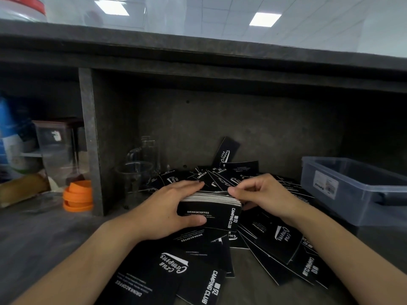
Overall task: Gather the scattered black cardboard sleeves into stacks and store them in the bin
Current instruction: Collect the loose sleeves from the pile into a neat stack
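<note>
A thick stack of black cardboard sleeves [217,213] with white print stands on edge in the middle of the shelf. My left hand [167,208] grips its left end, fingers over the top and thumb across the front face. My right hand [262,192] has its fingers curled at the stack's right top corner, pinching its edge. Many loose black sleeves [277,241] lie scattered around and under the stack, several leaning on the back wall [226,150]. A translucent grey bin [352,194] sits at the right, and I see nothing inside it.
A dark shelf wall and divider post [90,137] enclose the space. Clear glass cups [141,166] stand behind left of the pile. Orange lids [78,195], a clear box [55,148] and bottles sit left of the divider. A countertop edge overhangs above.
</note>
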Tool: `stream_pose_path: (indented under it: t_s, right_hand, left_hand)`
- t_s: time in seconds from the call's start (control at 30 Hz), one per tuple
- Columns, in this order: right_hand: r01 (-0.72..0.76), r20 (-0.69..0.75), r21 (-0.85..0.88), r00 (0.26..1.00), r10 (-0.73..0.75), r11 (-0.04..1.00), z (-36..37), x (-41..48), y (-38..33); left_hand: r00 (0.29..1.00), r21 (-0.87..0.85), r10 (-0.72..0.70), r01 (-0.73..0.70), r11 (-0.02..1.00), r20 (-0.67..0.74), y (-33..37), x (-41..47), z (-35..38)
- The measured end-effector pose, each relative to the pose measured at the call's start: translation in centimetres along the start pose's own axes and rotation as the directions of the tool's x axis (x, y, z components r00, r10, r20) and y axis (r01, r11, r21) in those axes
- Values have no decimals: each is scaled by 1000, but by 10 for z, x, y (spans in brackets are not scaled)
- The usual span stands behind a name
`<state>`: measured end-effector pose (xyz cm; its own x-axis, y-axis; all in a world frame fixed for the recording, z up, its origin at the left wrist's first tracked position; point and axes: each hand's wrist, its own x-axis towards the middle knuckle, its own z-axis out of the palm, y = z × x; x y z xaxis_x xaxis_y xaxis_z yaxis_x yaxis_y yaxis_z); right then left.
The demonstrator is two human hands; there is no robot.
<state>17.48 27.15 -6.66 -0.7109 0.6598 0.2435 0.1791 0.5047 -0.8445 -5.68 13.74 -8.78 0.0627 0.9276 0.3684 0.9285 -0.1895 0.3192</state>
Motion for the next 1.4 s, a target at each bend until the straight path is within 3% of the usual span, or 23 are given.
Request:
stream_pose_path:
  t_s: [0.2,0.3,0.37,0.43,0.57,0.8,0.87,0.93,1.03,1.13,1.4]
  right_hand:
    - [21,-68,-8,997,-21,1000,-9,-3,-3]
    - [61,-273,15,960,-54,998,-18,0,0]
    - [33,-390,117,921,15,993,-28,3,3]
    - [-95,-334,214,928,164,972,-30,4,7]
    - [-361,-102,236,914,393,902,-5,6,11]
    - [-410,-80,230,896,437,882,14,5,2]
    - [-336,-193,40,921,338,941,13,2,0]
    - [-137,-313,-242,948,57,960,11,0,-4]
    - [179,-165,-202,963,-214,963,4,-3,-8]
    - [277,-13,-312,955,-295,909,2,-2,-2]
    - [287,-58,-480,932,-357,829,-6,-4,-5]
  left_hand:
    - [1000,-5,1,-1,1000,12,-1,0,-1]
    - [1000,-50,-16,17,999,20,-1,-1,-1]
    - [999,-78,-26,28,997,21,-1,-1,-1]
    - [999,-79,-33,35,996,23,-1,-2,-1]
    - [999,-109,-35,35,993,10,1,-2,-1]
    - [999,-86,9,-13,996,-41,-1,-1,-1]
    - [999,-108,-26,21,994,-43,0,0,-2]
    - [999,-110,-39,35,993,-38,-1,-1,-2]
    - [999,-79,-30,27,996,-37,0,-3,-2]
    - [1000,-32,-20,19,999,-22,0,-2,-2]
    - [999,-53,-27,26,998,-26,-7,0,0]
